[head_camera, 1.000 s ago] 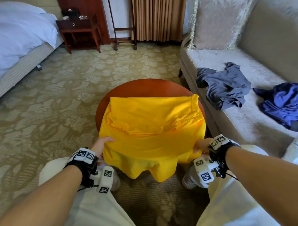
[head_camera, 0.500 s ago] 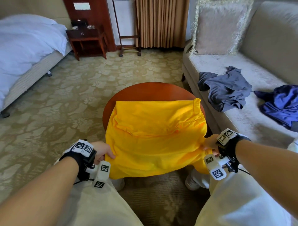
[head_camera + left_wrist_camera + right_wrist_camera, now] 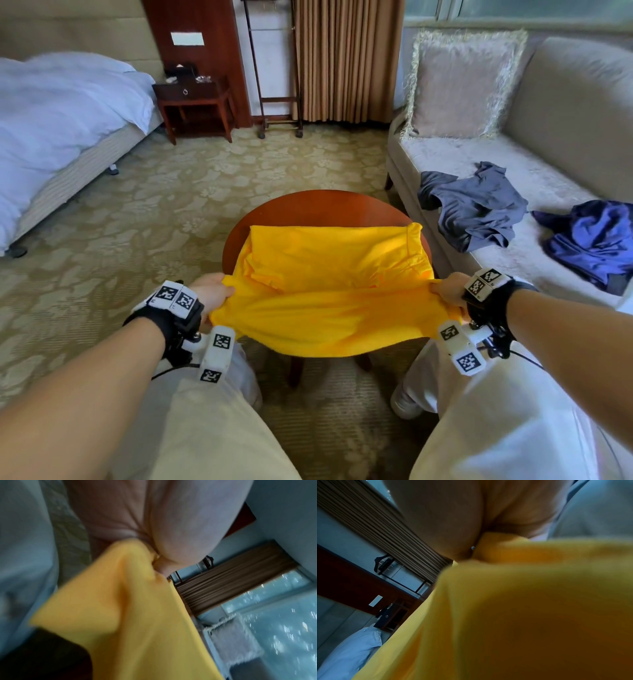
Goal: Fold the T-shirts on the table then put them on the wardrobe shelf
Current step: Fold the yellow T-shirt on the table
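A yellow T-shirt lies over the round wooden table, its far part flat and its near edge lifted off the tabletop. My left hand grips the near left corner and my right hand grips the near right corner, pulling the cloth taut between them. The left wrist view shows yellow cloth bunched in my fingers. The right wrist view shows the same cloth pinched under my thumb. A grey T-shirt and a blue T-shirt lie crumpled on the sofa.
The beige sofa with a fringed cushion stands at the right, close to the table. A bed is at the left, a dark nightstand and curtains at the back. Patterned carpet lies between.
Both hands have lifted the near hem of the yellow T-shirt from hanging over the table's front edge up to table height, and spread apart, stretching it.
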`<action>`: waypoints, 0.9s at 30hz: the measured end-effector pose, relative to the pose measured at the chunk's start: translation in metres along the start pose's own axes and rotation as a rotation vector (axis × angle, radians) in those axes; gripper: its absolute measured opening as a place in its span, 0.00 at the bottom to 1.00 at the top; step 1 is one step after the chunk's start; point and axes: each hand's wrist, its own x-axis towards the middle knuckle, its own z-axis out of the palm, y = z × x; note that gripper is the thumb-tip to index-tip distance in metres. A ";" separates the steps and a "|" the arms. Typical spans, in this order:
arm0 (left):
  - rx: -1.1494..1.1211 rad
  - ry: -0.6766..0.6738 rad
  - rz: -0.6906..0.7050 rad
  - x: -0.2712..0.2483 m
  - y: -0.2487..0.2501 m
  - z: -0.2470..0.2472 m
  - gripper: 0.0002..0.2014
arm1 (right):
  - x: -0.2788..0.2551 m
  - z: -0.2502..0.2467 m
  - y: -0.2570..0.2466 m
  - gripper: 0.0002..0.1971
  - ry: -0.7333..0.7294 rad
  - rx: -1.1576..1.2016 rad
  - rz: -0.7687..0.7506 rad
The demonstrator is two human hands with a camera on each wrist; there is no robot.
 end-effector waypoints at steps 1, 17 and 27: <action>0.091 0.027 0.049 0.001 0.001 0.000 0.06 | -0.006 -0.003 0.000 0.21 -0.032 -0.053 -0.040; -0.301 -0.227 -0.004 0.002 0.037 -0.044 0.50 | 0.021 -0.058 -0.021 0.11 -0.194 0.060 -0.146; -0.203 0.044 -0.053 0.039 0.046 -0.035 0.26 | 0.035 -0.069 -0.031 0.22 -0.167 0.174 -0.199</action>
